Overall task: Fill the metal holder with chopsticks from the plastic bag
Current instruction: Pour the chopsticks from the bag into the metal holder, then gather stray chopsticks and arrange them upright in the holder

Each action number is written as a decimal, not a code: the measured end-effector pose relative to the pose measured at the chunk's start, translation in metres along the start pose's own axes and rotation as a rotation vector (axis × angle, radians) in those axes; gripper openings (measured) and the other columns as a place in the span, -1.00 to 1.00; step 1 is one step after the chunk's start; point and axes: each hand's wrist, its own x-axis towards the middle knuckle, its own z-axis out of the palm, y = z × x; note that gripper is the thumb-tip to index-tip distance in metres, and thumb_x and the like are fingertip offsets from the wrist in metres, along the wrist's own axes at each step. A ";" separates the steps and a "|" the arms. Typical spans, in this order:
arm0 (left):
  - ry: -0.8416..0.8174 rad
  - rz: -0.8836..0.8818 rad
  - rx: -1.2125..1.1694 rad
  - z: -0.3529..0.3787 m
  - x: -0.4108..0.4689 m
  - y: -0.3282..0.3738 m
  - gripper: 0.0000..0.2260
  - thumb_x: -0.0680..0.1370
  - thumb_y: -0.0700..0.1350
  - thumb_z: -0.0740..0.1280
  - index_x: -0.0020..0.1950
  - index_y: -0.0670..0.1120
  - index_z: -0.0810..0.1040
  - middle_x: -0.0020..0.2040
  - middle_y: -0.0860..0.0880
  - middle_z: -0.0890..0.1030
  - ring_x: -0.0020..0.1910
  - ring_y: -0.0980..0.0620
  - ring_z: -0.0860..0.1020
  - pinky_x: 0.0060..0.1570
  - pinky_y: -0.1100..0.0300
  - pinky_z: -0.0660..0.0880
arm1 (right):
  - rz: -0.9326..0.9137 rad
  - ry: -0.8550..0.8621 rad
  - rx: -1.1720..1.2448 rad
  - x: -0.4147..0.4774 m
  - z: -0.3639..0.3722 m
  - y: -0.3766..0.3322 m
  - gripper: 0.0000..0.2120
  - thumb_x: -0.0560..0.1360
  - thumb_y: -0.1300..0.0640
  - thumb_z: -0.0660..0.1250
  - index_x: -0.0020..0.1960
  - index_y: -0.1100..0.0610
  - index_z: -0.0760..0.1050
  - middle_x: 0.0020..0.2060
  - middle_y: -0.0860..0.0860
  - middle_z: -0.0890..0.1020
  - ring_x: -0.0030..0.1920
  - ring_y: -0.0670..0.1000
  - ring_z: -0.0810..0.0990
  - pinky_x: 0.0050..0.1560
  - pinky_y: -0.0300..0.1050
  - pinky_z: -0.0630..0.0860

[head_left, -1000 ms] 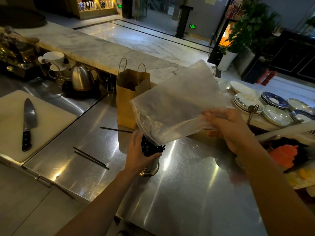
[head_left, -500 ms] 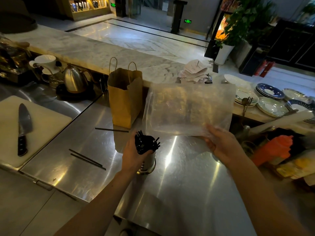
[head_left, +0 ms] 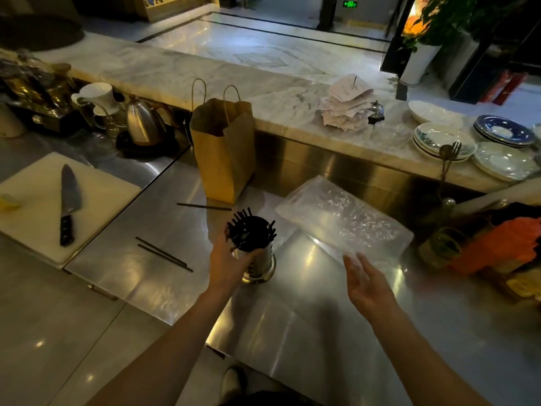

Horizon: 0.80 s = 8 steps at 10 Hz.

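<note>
A knife (head_left: pixel 69 200) lies on the cutting board (head_left: pixel 35 212); paper bag (head_left: pixel 224 153) stands upright.

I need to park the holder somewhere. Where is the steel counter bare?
Bare steel lies in front of the holder and plastic bag, toward the near edge. Left holds loose chopsticks; the far right is crowded with an orange thing and jar.

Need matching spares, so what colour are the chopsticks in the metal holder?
Black, seen clearly in the head view: chopsticks bunched in the shiny metal holder.
</note>
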 end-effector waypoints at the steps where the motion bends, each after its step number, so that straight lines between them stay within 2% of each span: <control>1: 0.005 0.001 0.066 -0.003 -0.008 -0.008 -0.17 0.35 -0.04 0.57 0.51 -0.02 0.20 0.40 -0.07 0.45 0.34 -0.05 0.44 0.26 -0.04 0.47 | 0.133 0.023 0.079 0.017 -0.018 0.021 -0.86 0.60 0.11 0.25 0.01 0.13 0.55 -0.29 0.03 0.73 -0.27 -0.06 0.72 -0.22 -0.25 0.64; 2: 0.014 0.017 0.098 0.000 -0.008 -0.007 -0.17 0.34 0.01 0.57 0.51 -0.02 0.23 0.39 -0.05 0.47 0.34 -0.04 0.45 0.25 -0.06 0.48 | 0.146 0.071 0.009 0.025 -0.023 0.027 -0.60 0.40 -0.07 0.48 0.10 0.14 0.51 -0.23 0.01 0.73 -0.15 -0.03 0.71 -0.04 -0.20 0.64; 3: 0.030 -0.032 0.083 0.002 -0.008 -0.008 -0.21 0.32 0.00 0.58 0.47 -0.02 0.30 0.38 -0.02 0.48 0.33 0.00 0.45 0.21 0.03 0.48 | 0.216 0.024 -0.139 0.033 -0.035 0.039 -0.50 0.43 -0.14 0.43 0.18 0.18 0.42 -0.07 -0.04 0.67 -0.09 -0.05 0.70 0.20 -0.13 0.55; 4: 0.055 -0.044 0.062 0.009 -0.008 -0.003 -0.24 0.33 0.00 0.58 0.45 -0.01 0.32 0.37 -0.01 0.48 0.33 0.01 0.45 0.18 0.06 0.48 | 0.212 0.030 -0.231 0.043 -0.038 0.039 -0.69 0.60 -0.01 0.24 0.24 0.16 0.35 -0.01 0.06 0.57 -0.09 0.01 0.68 0.02 -0.13 0.63; 5: 0.100 -0.074 0.050 0.019 -0.009 -0.002 -0.27 0.34 0.01 0.57 0.43 -0.02 0.34 0.35 -0.01 0.50 0.32 0.00 0.46 0.19 0.02 0.50 | 0.239 0.152 -0.314 0.048 -0.043 0.038 -0.60 0.50 0.04 0.41 0.20 0.22 0.38 0.02 0.18 0.57 0.00 0.13 0.64 -0.13 0.00 0.67; 6: 0.123 -0.093 0.058 0.026 -0.008 -0.002 -0.32 0.36 0.00 0.56 0.41 -0.04 0.36 0.33 -0.02 0.52 0.31 -0.02 0.48 0.19 0.05 0.48 | 0.187 0.253 -0.544 0.053 -0.051 0.039 -0.44 0.45 0.00 0.46 0.26 0.29 0.33 0.02 0.25 0.59 -0.08 0.16 0.66 -0.16 0.03 0.66; 7: 0.138 -0.096 0.074 0.030 -0.008 0.000 -0.32 0.36 0.00 0.56 0.40 -0.05 0.36 0.33 -0.03 0.52 0.30 -0.02 0.48 0.23 0.07 0.44 | 0.088 0.277 -0.848 0.051 -0.056 0.037 -0.40 0.50 -0.04 0.39 0.33 0.31 0.26 0.10 0.27 0.55 0.00 0.23 0.63 -0.04 0.09 0.63; 8: 0.146 -0.112 0.072 0.031 -0.008 -0.001 -0.32 0.36 -0.01 0.56 0.40 -0.05 0.36 0.33 -0.02 0.52 0.30 -0.01 0.49 0.26 0.07 0.43 | -0.027 0.337 -1.109 0.050 -0.060 0.034 -0.38 0.51 -0.03 0.37 0.35 0.34 0.25 0.23 0.31 0.48 0.17 0.30 0.53 0.15 0.12 0.51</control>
